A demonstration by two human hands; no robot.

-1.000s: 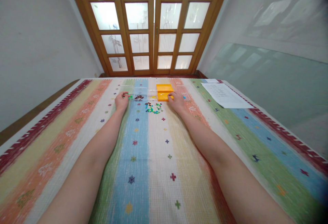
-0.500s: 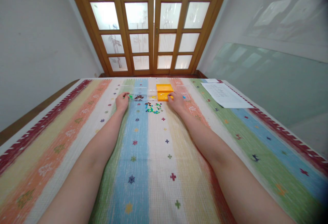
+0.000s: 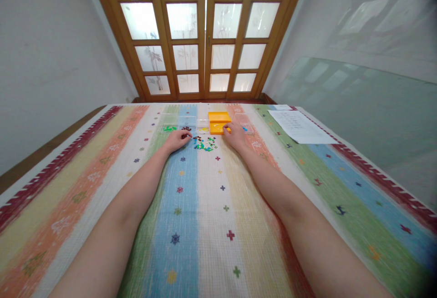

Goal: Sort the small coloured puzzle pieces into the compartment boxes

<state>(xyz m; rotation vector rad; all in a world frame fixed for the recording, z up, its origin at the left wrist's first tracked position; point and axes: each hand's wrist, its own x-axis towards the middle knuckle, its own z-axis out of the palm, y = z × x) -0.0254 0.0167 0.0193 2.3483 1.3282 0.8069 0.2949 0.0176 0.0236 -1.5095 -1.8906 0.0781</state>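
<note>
My left hand (image 3: 179, 140) is at the left edge of a loose pile of small green, blue and dark red pieces (image 3: 205, 143) on the cloth. Its fingers are curled with the tips slightly apart, and I see nothing between them. My right hand (image 3: 234, 135) is at the front right of an open orange box (image 3: 220, 117), thumb and index finger pinched together. Whatever lies in that pinch is too small to make out. Small pale pieces lie in the orange box. Behind my left hand, clear boxes hold green pieces (image 3: 170, 128) and dark red pieces (image 3: 186, 128).
Yellow pieces (image 3: 205, 129) lie in a clear box left of the orange one. Blue pieces (image 3: 245, 129) sit in another, right of my right hand. Printed paper (image 3: 300, 126) rests on the striped tablecloth (image 3: 180, 225). Wooden glass-paned doors (image 3: 205, 38) stand beyond the table.
My left hand has moved right and slightly nearer, from the clear box of green pieces to the pile's left edge. My right hand has stayed at the orange box.
</note>
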